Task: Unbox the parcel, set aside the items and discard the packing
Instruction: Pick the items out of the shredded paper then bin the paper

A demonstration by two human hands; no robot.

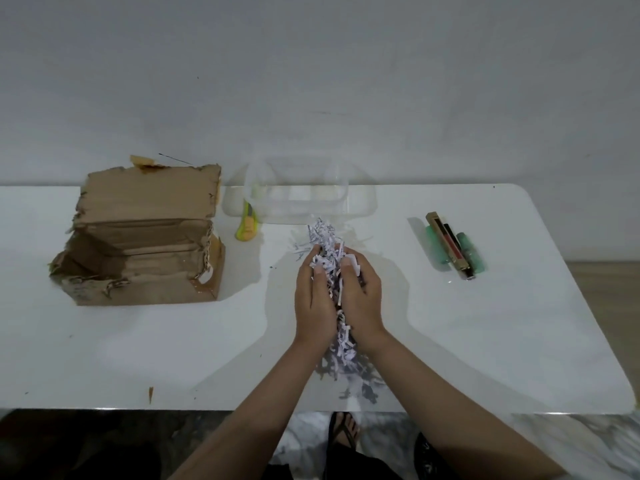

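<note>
Shredded paper [327,258], the parcel's packing, is sitting bunched between both hands at the middle of the table [485,341], and this handful is what the job is turning on right now. The left hand [313,299] is curling around the left side of the clump while the right hand [358,299] is cupping the other side, so the two are grasping it together, with strips sticking out past the fingertips toward twelve o'clock and more trailing down between the wrists toward six o'clock. A few loose strips are lying on the table under the forearms near the front edge, so some sweeping up is looking likely. Just beyond the fingertips, at twelve o'clock, a clear plastic tub [298,188] is standing open; judging by the direction of the hands, it is probably serving as the place for the packing, though whether anything is already lying in it is hard to tell through the clear walls. At eleven o'clock, beside the tub, a yellow box cutter [246,228] is resting. At two o'clock, well apart from the hands, the unpacked items [452,245] are lying side by side: green tubes and a long narrow boxed piece. At ten o'clock the torn cardboard box [145,237] is standing open and appears emptied. So opening and setting items aside seem finished; discarding the paper, and perhaps the box, is remaining.
</note>
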